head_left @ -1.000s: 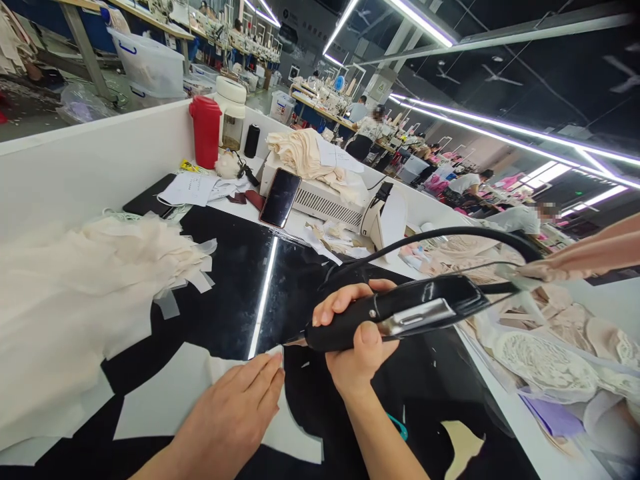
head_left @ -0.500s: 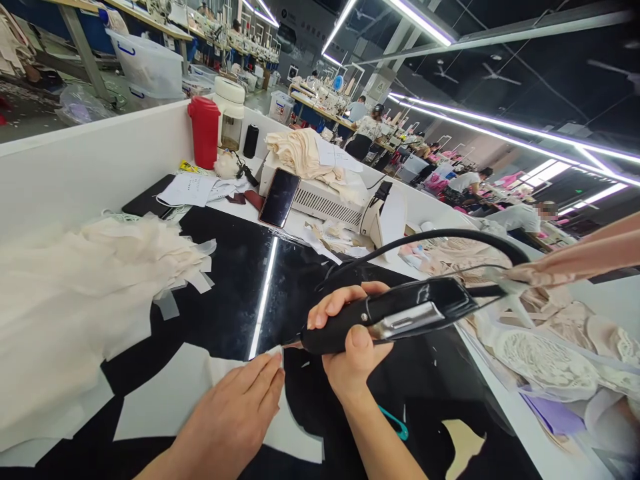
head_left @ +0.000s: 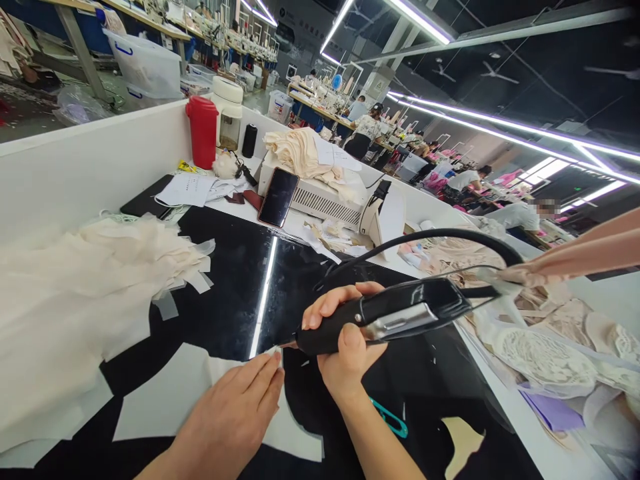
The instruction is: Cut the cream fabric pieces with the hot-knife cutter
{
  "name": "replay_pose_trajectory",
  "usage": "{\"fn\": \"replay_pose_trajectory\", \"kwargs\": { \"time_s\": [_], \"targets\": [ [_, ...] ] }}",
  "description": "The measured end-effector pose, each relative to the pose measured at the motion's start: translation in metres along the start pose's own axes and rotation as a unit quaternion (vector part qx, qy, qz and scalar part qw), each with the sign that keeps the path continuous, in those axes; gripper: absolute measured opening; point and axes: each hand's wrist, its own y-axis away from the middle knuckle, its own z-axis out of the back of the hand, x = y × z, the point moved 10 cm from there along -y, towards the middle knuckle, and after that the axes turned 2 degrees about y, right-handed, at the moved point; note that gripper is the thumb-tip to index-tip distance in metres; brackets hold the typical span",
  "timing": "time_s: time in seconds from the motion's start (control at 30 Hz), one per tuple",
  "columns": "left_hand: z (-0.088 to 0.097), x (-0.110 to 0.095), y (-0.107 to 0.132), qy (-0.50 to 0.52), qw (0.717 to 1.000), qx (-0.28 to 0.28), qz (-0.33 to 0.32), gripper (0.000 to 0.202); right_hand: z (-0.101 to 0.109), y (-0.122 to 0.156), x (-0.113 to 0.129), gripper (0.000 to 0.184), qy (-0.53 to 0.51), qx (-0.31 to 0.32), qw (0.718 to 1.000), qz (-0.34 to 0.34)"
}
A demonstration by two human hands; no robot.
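Note:
My right hand (head_left: 350,360) is wrapped round a black corded hand tool (head_left: 400,300) with a silver lever on its side. The thumb lies along its near side. A narrow tip points left from the tool and meets the edge of a white cut fabric piece (head_left: 165,393) at my left fingertips. My left hand (head_left: 237,400) lies flat over that piece, fingers stretched out and close together, pressing it onto the black work surface (head_left: 225,300). Part of the piece is hidden under the hand. A teal snap-blade cutter (head_left: 393,421) lies beyond my right wrist.
Cream fabric pieces (head_left: 85,313) are heaped at left. Behind are a phone (head_left: 279,197), a vented box (head_left: 325,203) and a red cup (head_left: 202,133). Lace garments (head_left: 540,353) lie at right. The tool's cable (head_left: 435,235) arches up. Several people work at far tables.
My right hand and the hand tool have shifted slightly left, and more of the teal cutter shows. My left hand and the fabric piece stay in place.

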Motion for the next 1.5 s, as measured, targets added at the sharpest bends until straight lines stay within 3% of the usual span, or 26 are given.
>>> {"fn": "replay_pose_trajectory", "kwargs": {
  "time_s": [0.4, 0.9, 1.3, 1.5],
  "targets": [
    [-0.003, 0.003, 0.006, 0.031, 0.998, -0.008, 0.051, 0.035, -0.001, 0.000, -0.002, 0.034, -0.006, -0.004, 1.000, -0.015],
    [-0.009, 0.000, 0.008, 0.024, 0.998, 0.003, 0.050, 0.035, -0.010, 0.002, -0.001, 0.036, -0.001, 0.011, 1.000, -0.005],
    [-0.014, -0.001, 0.012, 0.023, 0.999, 0.022, 0.040, 0.037, -0.011, 0.006, -0.004, 0.030, -0.007, 0.014, 1.000, -0.011],
    [-0.004, 0.008, -0.005, 0.016, 0.998, 0.052, -0.021, 0.039, 0.000, -0.003, 0.006, 0.034, -0.045, -0.007, 0.999, -0.010]
  ]
}}
